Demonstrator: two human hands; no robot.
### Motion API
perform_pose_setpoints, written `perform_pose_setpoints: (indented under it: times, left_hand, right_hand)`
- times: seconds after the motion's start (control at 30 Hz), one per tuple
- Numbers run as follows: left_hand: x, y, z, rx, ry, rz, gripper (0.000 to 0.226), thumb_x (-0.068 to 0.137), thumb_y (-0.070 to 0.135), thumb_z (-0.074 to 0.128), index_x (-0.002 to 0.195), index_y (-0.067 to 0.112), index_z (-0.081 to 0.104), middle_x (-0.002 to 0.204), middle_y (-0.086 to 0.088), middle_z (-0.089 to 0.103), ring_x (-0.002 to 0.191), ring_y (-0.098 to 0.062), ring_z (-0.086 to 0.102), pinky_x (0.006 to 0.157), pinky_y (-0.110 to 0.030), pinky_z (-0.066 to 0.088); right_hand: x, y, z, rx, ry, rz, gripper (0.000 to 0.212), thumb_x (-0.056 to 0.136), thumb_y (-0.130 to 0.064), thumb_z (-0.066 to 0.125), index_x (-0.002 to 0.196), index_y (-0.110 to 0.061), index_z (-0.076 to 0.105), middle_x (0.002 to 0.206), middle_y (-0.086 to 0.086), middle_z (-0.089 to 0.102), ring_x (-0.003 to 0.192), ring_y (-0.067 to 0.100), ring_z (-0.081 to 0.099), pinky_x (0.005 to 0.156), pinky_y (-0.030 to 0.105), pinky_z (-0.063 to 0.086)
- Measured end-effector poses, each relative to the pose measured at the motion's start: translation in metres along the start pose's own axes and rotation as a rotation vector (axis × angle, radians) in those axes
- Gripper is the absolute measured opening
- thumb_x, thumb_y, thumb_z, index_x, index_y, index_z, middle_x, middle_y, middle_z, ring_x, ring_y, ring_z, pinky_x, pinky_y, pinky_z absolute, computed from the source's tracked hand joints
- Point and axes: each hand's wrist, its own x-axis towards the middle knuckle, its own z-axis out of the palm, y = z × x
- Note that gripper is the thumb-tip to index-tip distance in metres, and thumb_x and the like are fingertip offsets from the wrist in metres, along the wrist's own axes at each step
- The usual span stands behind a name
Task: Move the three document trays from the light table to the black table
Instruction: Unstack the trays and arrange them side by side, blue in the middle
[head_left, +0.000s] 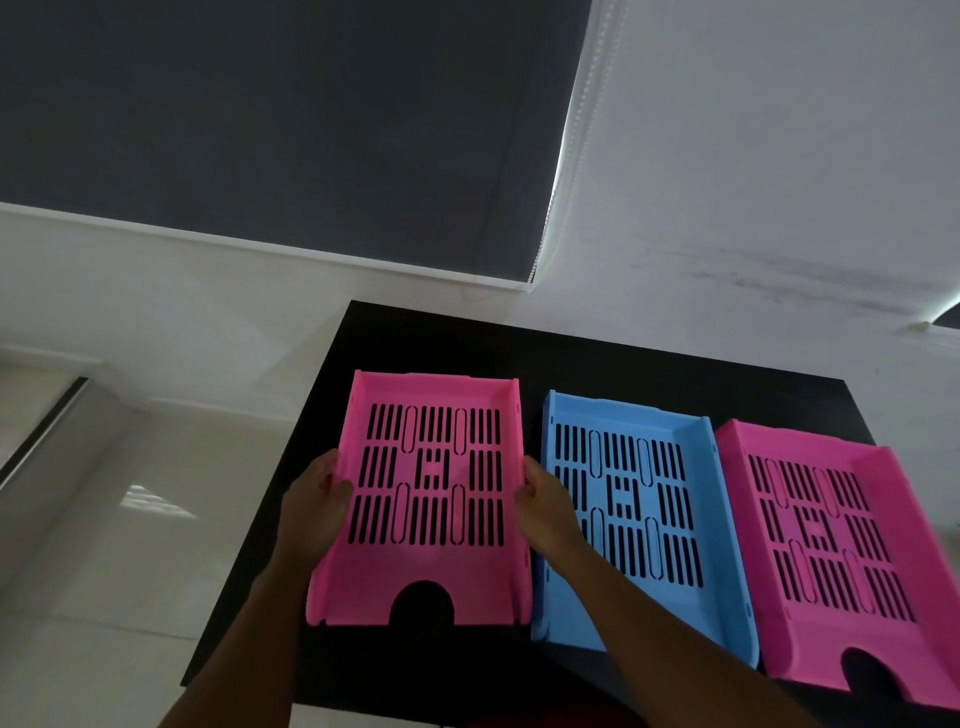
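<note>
Three slotted document trays lie side by side on the black table (649, 364). The left one is a pink tray (431, 571). My left hand (311, 504) grips its left wall and my right hand (545, 504) grips its right wall. Whether this tray rests on the table or hangs just above it, I cannot tell. A blue tray (691, 519) sits in the middle, partly covered by my right forearm. A second pink tray (893, 519) sits at the right, reaching the table's right front corner.
A white tiled floor (130, 545) lies to the left of the black table. Behind the table is a white wall (753, 182) with a dark roller blind (285, 130) and its bead chain. The light table is out of view.
</note>
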Motion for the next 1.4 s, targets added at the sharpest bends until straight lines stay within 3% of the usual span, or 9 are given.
perform_pose_setpoints:
  times: [0.1,0.23,0.4,0.63,0.77,0.97,1.13,1.3,1.4]
  left_hand:
    - [-0.004,0.009,0.009,-0.007,0.088,0.012,0.038,0.097,0.009,0.049,0.134,0.016,0.054,0.089,0.002,0.068,0.057,-0.01,0.067,0.041,-0.013,0.046]
    - [-0.017,0.035,0.042,-0.065,0.127,0.019,0.045,0.098,0.013,0.052,0.142,0.019,0.045,0.111,-0.009,0.068,0.05,-0.009,0.066,0.039,-0.017,0.05]
    - [-0.044,0.061,0.115,0.036,-0.139,0.114,0.06,0.097,0.031,0.057,0.152,0.019,0.034,0.158,-0.012,0.039,0.141,-0.028,0.042,0.111,-0.041,0.032]
    - [-0.073,0.072,0.186,0.039,-0.443,0.067,0.098,0.091,0.04,0.065,0.157,0.031,-0.007,0.164,-0.011,0.022,0.147,-0.032,0.03,0.118,-0.053,0.025]
    - [-0.078,0.073,0.196,0.069,-0.418,0.07,0.094,0.096,0.028,0.06,0.157,0.026,-0.011,0.141,-0.005,0.055,0.093,-0.007,0.066,0.082,-0.013,0.055]
    - [-0.085,0.08,0.203,0.141,-0.412,0.086,0.081,0.102,0.022,0.049,0.157,0.025,-0.01,0.066,0.007,0.046,0.038,-0.002,0.043,0.046,-0.016,0.048]
    - [-0.089,0.085,0.208,0.2,-0.373,0.113,0.074,0.103,0.018,0.046,0.159,0.021,-0.003,0.06,-0.002,0.051,0.039,-0.001,0.044,0.046,-0.017,0.044]
    - [-0.089,0.088,0.214,0.215,-0.336,0.093,0.073,0.103,0.018,0.044,0.158,0.019,-0.003,0.122,-0.041,0.057,0.094,-0.038,0.071,0.085,-0.046,0.058]
    - [-0.092,0.087,0.215,0.188,-0.334,0.086,0.072,0.103,0.018,0.044,0.159,0.019,0.0,0.08,-0.013,0.067,0.059,-0.01,0.066,0.057,-0.026,0.057]
  right_hand:
    - [-0.005,-0.002,-0.012,0.084,0.009,-0.053,0.037,0.1,0.003,0.044,0.098,-0.028,0.064,0.094,-0.006,0.071,0.07,-0.015,0.061,0.067,0.015,0.053]
    - [-0.012,0.006,-0.045,0.074,0.109,-0.071,0.046,0.104,-0.004,0.047,0.149,-0.01,0.048,0.15,0.002,0.052,0.14,0.013,0.048,0.118,0.032,0.036]
    - [-0.024,0.053,-0.099,-0.037,0.352,-0.05,0.039,0.103,-0.006,0.052,0.141,-0.006,0.057,0.141,0.011,0.063,0.132,0.024,0.058,0.11,0.031,0.042]
    - [-0.046,0.127,-0.174,-0.028,0.668,0.212,0.059,0.093,-0.024,0.069,0.144,-0.01,0.043,0.145,0.02,0.048,0.132,0.038,0.052,0.101,0.06,0.053]
    - [-0.058,0.153,-0.188,-0.168,0.587,0.317,0.077,0.09,-0.035,0.074,0.15,-0.003,0.037,0.149,0.021,0.048,0.136,0.039,0.048,0.11,0.056,0.042]
    - [-0.052,0.162,-0.185,-0.097,0.436,0.252,0.047,0.102,-0.029,0.053,0.143,-0.005,0.047,0.134,0.022,0.062,0.113,0.031,0.066,0.101,0.058,0.053]
    - [-0.05,0.169,-0.182,-0.096,0.394,0.193,0.036,0.106,-0.02,0.046,0.14,-0.008,0.048,0.084,0.007,0.065,0.062,0.012,0.064,0.055,0.025,0.058]
    - [-0.045,0.179,-0.185,-0.132,0.384,0.165,0.017,0.106,-0.019,0.047,0.115,-0.01,0.058,0.066,0.001,0.057,0.05,0.005,0.053,0.047,0.015,0.046]
    - [-0.044,0.183,-0.184,-0.139,0.397,0.165,0.016,0.106,-0.02,0.048,0.104,-0.01,0.06,0.063,0.0,0.057,0.047,0.004,0.051,0.044,0.013,0.043]
